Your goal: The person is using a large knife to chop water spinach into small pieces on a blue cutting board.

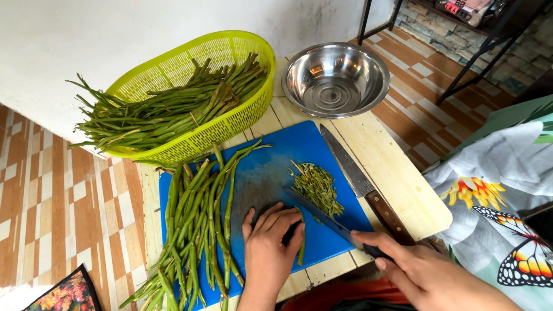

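My left hand (268, 239) presses a few green stems (302, 249) flat on the blue cutting board (265, 173). My right hand (423, 270) grips the black handle of a knife (328, 217), its blade angled across the stems by my left fingertips. A small heap of chopped green pieces (317, 185) lies just beyond the blade. A loose bundle of long green stems (199, 219) covers the board's left side. A second knife with a wooden handle (366, 187) rests along the board's right edge.
A lime-green plastic basket (190, 92) full of stems stands at the back left. An empty steel bowl (335, 79) sits at the back right of the small wooden table (403, 178). Floral cloth (501, 184) lies to the right, tiled floor to the left.
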